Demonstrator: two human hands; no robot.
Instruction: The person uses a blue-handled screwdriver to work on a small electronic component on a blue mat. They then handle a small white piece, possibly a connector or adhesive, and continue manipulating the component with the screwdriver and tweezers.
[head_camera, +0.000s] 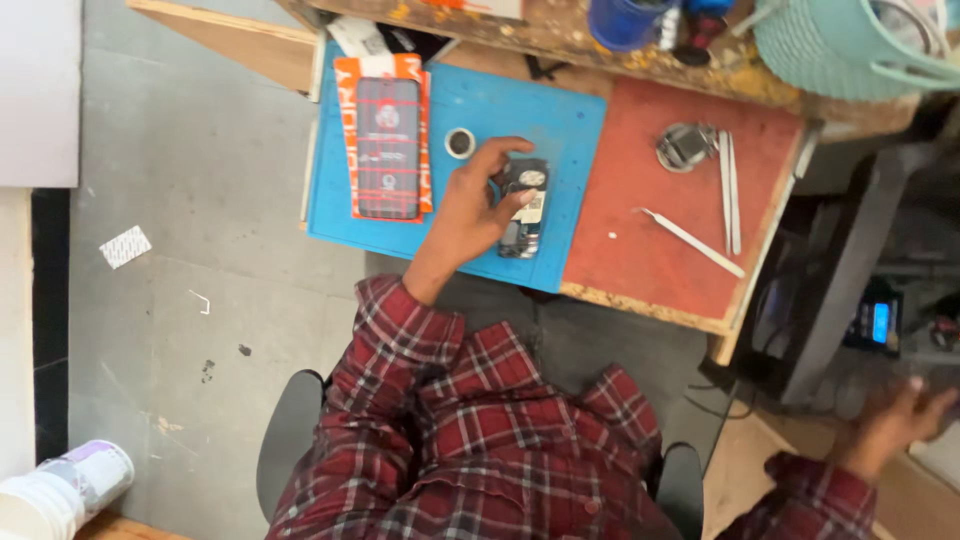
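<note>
Two hands are mine, and they sit far apart. My right hand (900, 420) hangs low and well off to the right of the blue mat (560, 120), out past the bench edge near a small device with a lit blue screen (880, 322); it is blurred, fingers spread, and I cannot tell whether it holds anything. My left hand (470, 210) reaches forward onto the blue mat, fingers curled around the opened phone (525, 208) lying near the mat's right edge, gripping it by its left side. Just beyond my fingertips on the mat sits a small tape roll (460, 143). On the mat's left part lies a phone in an orange package (388, 140). Right of the mat is a red mat (650, 190) with tweezers (730, 190), a white pry tool (692, 240) and a round metal dish (685, 146).
</note>
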